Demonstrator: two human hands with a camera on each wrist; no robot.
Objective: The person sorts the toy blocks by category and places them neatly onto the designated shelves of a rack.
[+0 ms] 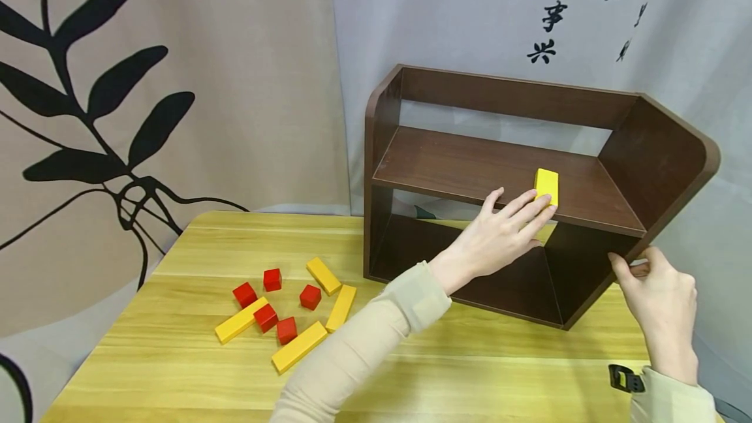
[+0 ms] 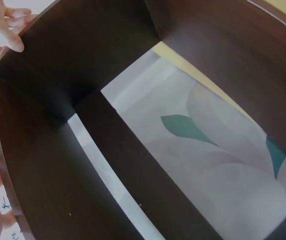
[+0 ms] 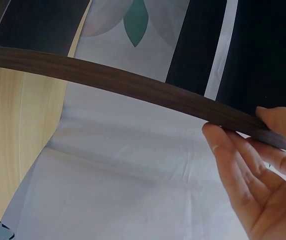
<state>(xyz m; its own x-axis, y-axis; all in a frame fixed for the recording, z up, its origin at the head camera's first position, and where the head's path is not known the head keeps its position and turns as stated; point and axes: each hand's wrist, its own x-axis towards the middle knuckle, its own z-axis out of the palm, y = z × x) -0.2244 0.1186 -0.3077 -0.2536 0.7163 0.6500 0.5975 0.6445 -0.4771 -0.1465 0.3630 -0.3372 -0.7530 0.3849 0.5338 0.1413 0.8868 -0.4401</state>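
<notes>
A dark brown two-tier wooden shelf (image 1: pixel 499 149) stands on the table. On its upper board, toward the right, is a yellow block (image 1: pixel 548 185). My left hand (image 1: pixel 499 235) reaches to the upper board's front edge, its fairly straight fingertips against the block's lower front; the thumb points up, apart from the block. Only part of that hand shows at the left edge of the left wrist view. With thumb inside and fingers outside, my right hand (image 1: pixel 660 302) grips the front edge of the shelf's right side panel (image 3: pixel 133 92).
Left of the shelf, several red cubes (image 1: pixel 309 297) and several yellow blocks (image 1: pixel 299 346) lie scattered on the wooden table (image 1: pixel 194 377). A cloth backdrop (image 1: pixel 270 83) with leaf prints and writing hangs behind. A black strap (image 1: pixel 625 378) is at the right wrist.
</notes>
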